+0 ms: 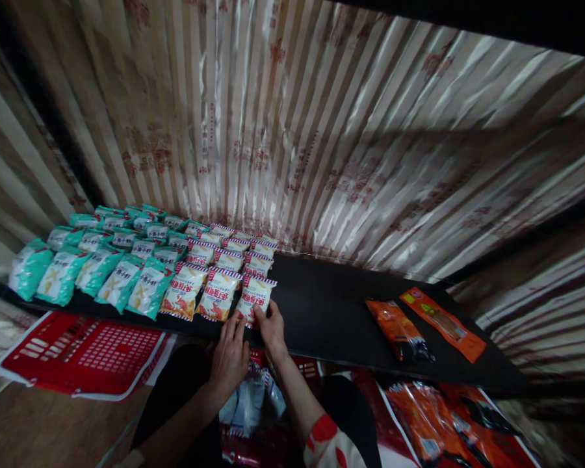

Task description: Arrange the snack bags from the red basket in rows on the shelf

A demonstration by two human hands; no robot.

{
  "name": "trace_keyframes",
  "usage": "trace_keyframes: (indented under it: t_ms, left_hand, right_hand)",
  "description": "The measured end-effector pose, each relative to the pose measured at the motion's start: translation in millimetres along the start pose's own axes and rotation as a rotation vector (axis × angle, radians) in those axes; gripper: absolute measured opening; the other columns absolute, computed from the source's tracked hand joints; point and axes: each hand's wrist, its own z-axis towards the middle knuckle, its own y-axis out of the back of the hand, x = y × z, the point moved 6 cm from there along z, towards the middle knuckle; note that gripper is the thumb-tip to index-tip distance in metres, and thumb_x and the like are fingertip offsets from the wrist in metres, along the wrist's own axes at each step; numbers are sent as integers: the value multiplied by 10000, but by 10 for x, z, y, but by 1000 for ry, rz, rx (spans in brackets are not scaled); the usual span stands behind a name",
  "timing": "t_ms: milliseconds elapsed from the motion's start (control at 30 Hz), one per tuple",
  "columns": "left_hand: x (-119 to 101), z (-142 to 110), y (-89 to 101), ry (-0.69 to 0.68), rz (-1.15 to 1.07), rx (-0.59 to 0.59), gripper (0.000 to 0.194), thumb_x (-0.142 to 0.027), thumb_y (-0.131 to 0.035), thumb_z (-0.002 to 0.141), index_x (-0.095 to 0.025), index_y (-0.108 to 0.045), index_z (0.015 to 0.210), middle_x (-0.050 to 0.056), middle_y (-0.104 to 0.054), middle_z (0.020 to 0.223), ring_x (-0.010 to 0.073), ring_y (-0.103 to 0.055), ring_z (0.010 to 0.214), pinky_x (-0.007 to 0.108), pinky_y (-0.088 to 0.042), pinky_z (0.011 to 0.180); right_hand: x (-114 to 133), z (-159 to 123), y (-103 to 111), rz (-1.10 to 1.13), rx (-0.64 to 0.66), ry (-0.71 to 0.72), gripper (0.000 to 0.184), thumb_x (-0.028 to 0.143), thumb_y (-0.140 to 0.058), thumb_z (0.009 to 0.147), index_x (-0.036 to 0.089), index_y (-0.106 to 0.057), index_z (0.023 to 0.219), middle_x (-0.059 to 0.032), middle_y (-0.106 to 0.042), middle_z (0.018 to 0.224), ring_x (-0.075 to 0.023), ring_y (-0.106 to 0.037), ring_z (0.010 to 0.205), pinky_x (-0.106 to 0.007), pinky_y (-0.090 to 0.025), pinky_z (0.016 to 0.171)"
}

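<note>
On the black shelf (322, 312), a white and orange snack bag (256, 294) leans at the front right end of a block of similar bags. My right hand (272, 330) pinches its lower right side, thumb on the front. With fingers stretched out, my left hand (231, 351) touches the bag's lower left edge at the shelf front. Two like snack bags, the middle one (218, 296) and the left one (183, 290), stand beside it in the front row. Rows of teal snack bags (149, 286) fill the shelf's left part.
Two orange packets, one dark-ended (397, 328) and one flat (441, 322), lie on the shelf's right part. Below are a red basket (85, 354), more snack bags (251, 403) between my knees and several orange packets (433, 422). Striped, shiny sheeting (292, 130) hangs behind.
</note>
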Motion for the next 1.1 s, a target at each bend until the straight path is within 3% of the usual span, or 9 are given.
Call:
trace_keyframes:
  t_ms: [467, 700, 933, 1100]
  left_hand:
    - [16, 18, -4, -6, 22, -4, 469, -116, -404, 805, -110, -432, 1273, 159, -365, 1399, 274, -329, 1301, 436, -393, 1006]
    - [-37, 4, 20, -41, 39, 19, 465, -95, -398, 798, -87, -460, 1259, 171, -375, 1392, 281, -326, 1301, 441, -382, 1017]
    - [-24, -9, 7, -63, 30, 24, 479, -82, -380, 782, -108, -465, 1252, 141, -408, 1378, 263, -324, 1305, 427, -405, 1004]
    - [-2, -12, -18, -67, 14, 31, 477, -88, -380, 783, -92, -460, 1253, 154, -399, 1382, 265, -308, 1313, 432, -391, 1013]
  right_hand:
    - [-5, 74, -80, 2, 15, 49, 466, 377, -606, 710, 180, -549, 1128, -57, -701, 962, -208, -653, 835, -322, -510, 761]
    - [-25, 63, -63, -142, 4, 78, 458, 442, -578, 732, 184, -577, 1110, -51, -707, 916, -212, -647, 801, -317, -502, 734]
    - [50, -56, 0, -215, -139, 188, 517, 418, -577, 730, 157, -545, 1175, -96, -654, 1073, -227, -602, 966, -331, -463, 837]
    - [25, -90, -18, -201, -137, 200, 481, 401, -567, 740, 159, -559, 1156, -97, -657, 1063, -229, -605, 959, -339, -460, 846]
